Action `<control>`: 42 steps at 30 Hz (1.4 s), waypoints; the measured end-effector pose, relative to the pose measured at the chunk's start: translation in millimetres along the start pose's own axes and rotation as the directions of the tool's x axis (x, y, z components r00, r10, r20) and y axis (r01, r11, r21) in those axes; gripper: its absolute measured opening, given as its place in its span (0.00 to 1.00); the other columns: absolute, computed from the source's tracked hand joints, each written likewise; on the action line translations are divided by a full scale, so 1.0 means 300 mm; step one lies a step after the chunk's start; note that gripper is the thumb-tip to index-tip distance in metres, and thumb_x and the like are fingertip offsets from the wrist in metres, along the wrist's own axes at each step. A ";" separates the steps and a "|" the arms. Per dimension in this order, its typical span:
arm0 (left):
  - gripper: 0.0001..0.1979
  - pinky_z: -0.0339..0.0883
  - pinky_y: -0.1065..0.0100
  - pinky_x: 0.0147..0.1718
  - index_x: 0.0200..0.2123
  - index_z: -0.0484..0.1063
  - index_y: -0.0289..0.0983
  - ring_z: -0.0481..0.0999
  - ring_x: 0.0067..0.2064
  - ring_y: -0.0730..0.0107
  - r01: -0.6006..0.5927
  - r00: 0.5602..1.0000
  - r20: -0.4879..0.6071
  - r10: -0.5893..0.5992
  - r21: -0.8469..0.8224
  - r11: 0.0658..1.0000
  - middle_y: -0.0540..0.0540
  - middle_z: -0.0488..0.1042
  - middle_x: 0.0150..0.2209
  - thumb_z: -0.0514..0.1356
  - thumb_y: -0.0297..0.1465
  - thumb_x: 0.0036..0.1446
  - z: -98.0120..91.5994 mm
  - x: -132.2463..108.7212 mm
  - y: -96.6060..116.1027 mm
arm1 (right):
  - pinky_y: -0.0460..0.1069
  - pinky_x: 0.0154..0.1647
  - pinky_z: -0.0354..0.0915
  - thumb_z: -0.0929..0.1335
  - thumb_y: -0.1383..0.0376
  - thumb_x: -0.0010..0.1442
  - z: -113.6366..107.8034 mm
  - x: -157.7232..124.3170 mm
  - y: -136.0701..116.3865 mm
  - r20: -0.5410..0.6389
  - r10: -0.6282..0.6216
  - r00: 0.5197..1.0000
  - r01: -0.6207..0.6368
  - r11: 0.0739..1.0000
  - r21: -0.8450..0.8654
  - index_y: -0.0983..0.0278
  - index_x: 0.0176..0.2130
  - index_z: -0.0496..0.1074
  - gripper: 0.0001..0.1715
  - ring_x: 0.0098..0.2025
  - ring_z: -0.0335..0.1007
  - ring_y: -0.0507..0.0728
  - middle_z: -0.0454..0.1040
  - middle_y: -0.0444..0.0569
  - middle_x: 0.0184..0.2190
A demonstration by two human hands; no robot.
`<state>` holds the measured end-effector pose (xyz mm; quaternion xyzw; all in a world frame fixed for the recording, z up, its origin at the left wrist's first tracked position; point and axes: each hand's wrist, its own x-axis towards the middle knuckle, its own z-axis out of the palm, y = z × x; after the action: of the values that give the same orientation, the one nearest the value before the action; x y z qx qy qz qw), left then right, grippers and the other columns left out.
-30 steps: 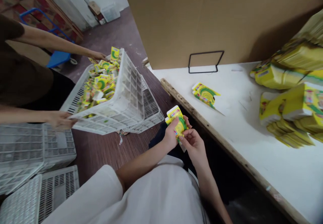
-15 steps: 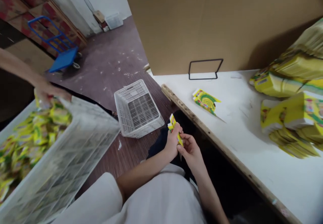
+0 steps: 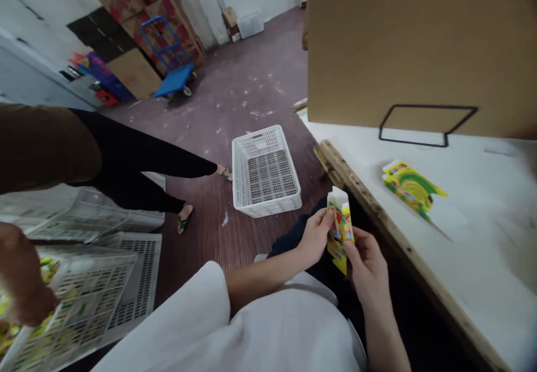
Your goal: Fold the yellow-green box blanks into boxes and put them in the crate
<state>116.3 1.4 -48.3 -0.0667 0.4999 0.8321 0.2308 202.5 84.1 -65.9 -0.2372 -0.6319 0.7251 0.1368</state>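
A small yellow and green carton [image 3: 337, 229], its white flap end up, is held over my lap. My left hand [image 3: 314, 236] grips its left side, fingers closed. On the other side my right hand [image 3: 367, 257] pinches the carton between thumb and fingers. A flat yellow-green carton [image 3: 413, 187] lies on the white table [image 3: 474, 243] to the right, with a thin pointed piece sticking out at its lower end. Beyond it a black wire frame [image 3: 425, 142] stands against a cardboard sheet [image 3: 419, 42].
A white plastic crate [image 3: 267, 207] sits on the floor ahead. At left a person in black trousers [image 3: 146, 142] has a hand [image 3: 25, 282] on a crate of yellow packets [image 3: 92, 282]. A blue trolley [image 3: 174, 80] and stacked boxes [image 3: 155, 14] stand behind.
My view has swung left. The carton is now turned broad side up between my hands. The other person's filled crate has moved lower left, beside other crates.
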 end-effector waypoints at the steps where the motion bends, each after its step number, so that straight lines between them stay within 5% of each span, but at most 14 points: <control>1: 0.28 0.59 0.68 0.33 0.32 0.75 0.35 0.65 0.30 0.73 -0.004 1.000 -0.023 0.004 0.001 1.000 0.50 0.70 0.28 0.72 0.55 0.44 -0.009 0.005 -0.004 | 0.55 0.44 0.72 0.73 0.47 0.58 0.001 0.004 0.006 0.000 0.008 1.000 -0.008 1.000 -0.022 0.63 0.47 0.73 0.26 0.42 0.77 0.60 0.79 0.53 0.42; 6: 0.29 0.62 0.64 0.34 0.28 0.75 0.35 0.68 0.28 0.71 0.015 0.997 -0.076 -0.017 -0.030 0.999 0.48 0.74 0.27 0.73 0.56 0.40 -0.022 0.017 -0.002 | 0.54 0.38 0.72 0.73 0.46 0.58 0.014 0.015 0.003 -0.089 -0.028 0.996 0.015 0.989 -0.144 0.65 0.43 0.75 0.26 0.36 0.74 0.59 0.78 0.52 0.37; 14: 0.31 0.66 0.59 0.40 0.28 0.77 0.36 0.69 0.31 0.67 0.055 0.999 0.002 -0.055 -0.020 0.998 0.46 0.75 0.28 0.72 0.59 0.36 -0.005 -0.005 0.005 | 0.52 0.34 0.73 0.75 0.47 0.55 0.029 0.021 -0.109 -0.225 -0.066 0.972 0.038 0.991 -0.126 0.65 0.44 0.77 0.27 0.34 0.75 0.58 0.79 0.54 0.37; 20: 0.28 0.67 0.55 0.42 0.27 0.77 0.36 0.70 0.32 0.63 -0.011 1.000 -0.008 0.011 0.046 0.999 0.44 0.75 0.30 0.70 0.57 0.43 -0.018 0.000 0.002 | 0.53 0.34 0.73 0.74 0.45 0.55 0.017 0.028 -0.097 -0.200 -0.075 0.977 0.042 0.986 -0.163 0.65 0.45 0.77 0.29 0.34 0.75 0.58 0.79 0.54 0.38; 23: 0.27 0.66 0.56 0.52 0.42 0.79 0.40 0.73 0.45 0.59 -0.155 0.987 -0.039 0.159 0.080 0.985 0.43 0.77 0.45 0.70 0.53 0.48 -0.009 -0.033 0.100 | 0.53 0.32 0.72 0.72 0.46 0.58 -0.012 0.039 -0.101 -0.135 -0.139 0.981 0.098 0.957 -0.275 0.64 0.44 0.78 0.26 0.32 0.75 0.59 0.79 0.53 0.35; 25: 0.24 0.64 0.58 0.56 0.51 0.76 0.42 0.72 0.54 0.58 -0.366 0.920 -0.066 0.385 0.205 0.908 0.42 0.74 0.54 0.69 0.47 0.54 0.005 -0.084 0.227 | 0.53 0.32 0.70 0.70 0.49 0.62 -0.028 0.041 -0.125 -0.007 -0.251 0.968 0.228 0.889 -0.398 0.62 0.43 0.79 0.21 0.32 0.74 0.59 0.79 0.51 0.34; 27: 0.20 0.60 0.57 0.61 0.56 0.74 0.42 0.71 0.58 0.55 -0.559 0.827 0.178 0.534 0.367 0.744 0.40 0.74 0.55 0.65 0.38 0.61 0.014 -0.136 0.375 | 0.54 0.36 0.70 0.69 0.55 0.65 -0.027 0.037 -0.160 0.174 -0.371 0.912 0.408 0.776 -0.481 0.60 0.44 0.79 0.14 0.35 0.74 0.59 0.79 0.50 0.35; 29: 0.25 0.57 0.56 0.63 0.58 0.74 0.43 0.71 0.60 0.52 -0.632 0.770 0.491 0.408 0.493 0.598 0.40 0.75 0.56 0.68 0.34 0.58 0.011 -0.159 0.495 | 0.55 0.40 0.69 0.67 0.63 0.67 -0.003 0.030 -0.195 0.336 -0.461 0.821 0.570 0.639 -0.517 0.57 0.46 0.79 0.12 0.39 0.73 0.61 0.78 0.50 0.37; 30: 0.33 0.56 0.56 0.63 0.61 0.71 0.44 0.68 0.62 0.49 -0.624 0.763 0.595 0.253 0.574 0.531 0.40 0.72 0.59 0.73 0.35 0.51 0.005 -0.155 0.529 | 0.55 0.40 0.68 0.65 0.67 0.68 0.014 0.026 -0.209 0.400 -0.489 0.775 0.631 0.565 -0.531 0.57 0.47 0.79 0.14 0.40 0.72 0.61 0.78 0.51 0.37; 33: 0.57 0.61 0.49 0.58 0.67 0.63 0.43 0.68 0.62 0.37 -0.567 0.776 0.628 -0.053 0.732 0.378 0.36 0.70 0.61 0.80 0.36 0.32 -0.031 -0.093 0.510 | 0.56 0.45 0.66 0.65 0.73 0.66 0.058 0.013 -0.229 0.529 -0.520 0.671 0.737 0.390 -0.552 0.56 0.47 0.79 0.17 0.40 0.70 0.61 0.78 0.49 0.35; 35: 0.47 0.68 0.53 0.47 0.61 0.70 0.40 0.77 0.48 0.41 -0.500 0.803 0.571 -0.171 0.801 0.329 0.38 0.78 0.49 0.79 0.34 0.34 -0.065 -0.043 0.431 | 0.60 0.57 0.63 0.66 0.73 0.66 0.066 0.002 -0.220 0.513 -0.543 0.665 0.735 0.357 -0.576 0.53 0.50 0.78 0.20 0.44 0.70 0.61 0.78 0.48 0.38; 37: 0.35 0.68 0.58 0.41 0.56 0.73 0.40 0.78 0.41 0.50 -0.464 0.828 0.539 -0.155 0.814 0.349 0.43 0.79 0.41 0.74 0.32 0.42 -0.095 -0.016 0.350 | 0.67 0.66 0.55 0.69 0.69 0.65 0.058 -0.010 -0.195 0.351 -0.601 0.718 0.661 0.430 -0.615 0.52 0.59 0.72 0.25 0.54 0.68 0.64 0.76 0.52 0.49; 39: 0.32 0.68 0.59 0.42 0.56 0.71 0.40 0.78 0.42 0.52 -0.449 0.854 0.512 -0.093 0.816 0.364 0.43 0.78 0.42 0.72 0.32 0.46 -0.107 -0.019 0.291 | 0.70 0.68 0.53 0.73 0.61 0.62 0.045 -0.019 -0.160 0.056 -0.616 0.786 0.535 0.631 -0.562 0.54 0.69 0.59 0.41 0.66 0.59 0.69 0.65 0.58 0.63; 42: 0.38 0.67 0.56 0.50 0.62 0.63 0.41 0.76 0.50 0.50 -0.467 0.862 0.507 -0.011 0.802 0.372 0.40 0.75 0.53 0.72 0.36 0.48 -0.092 -0.055 0.245 | 0.66 0.66 0.61 0.71 0.53 0.63 0.042 -0.020 -0.111 -0.180 -0.326 0.928 0.304 0.942 -0.143 0.56 0.72 0.51 0.46 0.68 0.59 0.67 0.59 0.59 0.69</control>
<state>94.6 -56.7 2.6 0.3268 0.8086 0.4410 0.2119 197.6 75.8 -31.2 -0.2120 -0.6846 0.6291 0.3011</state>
